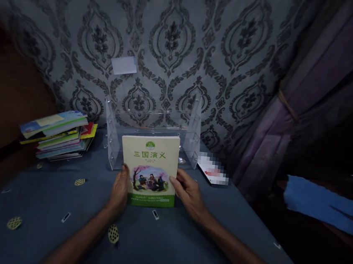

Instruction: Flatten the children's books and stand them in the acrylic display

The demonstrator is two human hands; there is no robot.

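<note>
A cream paperback book (150, 171) with green Chinese characters and a green lower band stands upright, its front cover facing me. My left hand (119, 190) grips its left edge, thumb at the front. On the opposite edge, my right hand (189, 194) is closed around the side, with fingertips on the cover. Directly behind the book is a clear acrylic rack (110, 135) with side panels; the book hides part of it.
To the left is an uneven stack of thin books (64, 139). A blurred-out flat item (212, 169) lies right of the rack. Blue patterned cloth (91, 224) covers the table, against a wallpapered wall (174, 31). A tied purple curtain (296, 98) hangs at right, near blue fabric (317, 201).
</note>
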